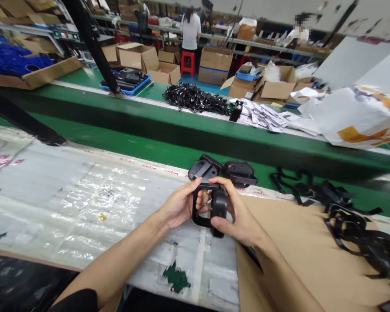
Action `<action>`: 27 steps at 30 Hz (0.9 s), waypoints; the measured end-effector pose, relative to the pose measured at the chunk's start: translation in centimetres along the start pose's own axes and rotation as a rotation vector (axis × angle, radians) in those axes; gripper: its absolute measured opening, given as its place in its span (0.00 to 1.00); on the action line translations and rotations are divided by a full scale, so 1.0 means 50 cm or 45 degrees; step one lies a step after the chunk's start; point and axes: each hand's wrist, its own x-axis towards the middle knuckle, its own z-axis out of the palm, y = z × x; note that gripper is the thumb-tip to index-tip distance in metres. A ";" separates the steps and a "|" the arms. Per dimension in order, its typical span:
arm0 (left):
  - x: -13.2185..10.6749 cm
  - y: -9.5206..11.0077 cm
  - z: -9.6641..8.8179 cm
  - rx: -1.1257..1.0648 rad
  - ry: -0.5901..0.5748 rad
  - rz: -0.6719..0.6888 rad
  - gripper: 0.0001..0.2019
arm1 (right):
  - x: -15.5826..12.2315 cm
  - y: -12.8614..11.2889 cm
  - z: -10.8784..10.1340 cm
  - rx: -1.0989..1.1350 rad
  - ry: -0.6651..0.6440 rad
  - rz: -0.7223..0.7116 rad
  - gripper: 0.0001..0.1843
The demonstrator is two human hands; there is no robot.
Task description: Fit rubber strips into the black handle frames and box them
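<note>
Both hands hold one black plastic part (214, 207), a frame-shaped piece with an open window, just above the bench. My left hand (180, 207) grips its left side, fingers curled through the opening. My right hand (238, 214) wraps the right side, thumb pressed on the lower front. Just behind the held piece, two more black plastic parts (222, 170) lie side by side at the edge of the green belt.
Clear plastic sheet (84, 195) covers the bench at left; brown cardboard (299, 251) lies at right with a tangle of black straps (351, 221). Behind runs a green conveyor (149, 130) with black parts (195, 97), papers, and boxes. A person (191, 30) stands far back.
</note>
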 end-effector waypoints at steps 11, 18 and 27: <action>-0.009 0.006 0.002 0.388 -0.108 0.227 0.18 | -0.008 -0.015 -0.017 -0.125 0.113 -0.049 0.42; -0.019 -0.011 0.009 0.502 0.008 0.331 0.16 | -0.011 -0.028 -0.013 -0.313 0.162 -0.034 0.43; -0.018 0.007 0.011 0.210 -0.150 0.082 0.19 | -0.016 -0.030 -0.021 -0.228 0.081 -0.087 0.44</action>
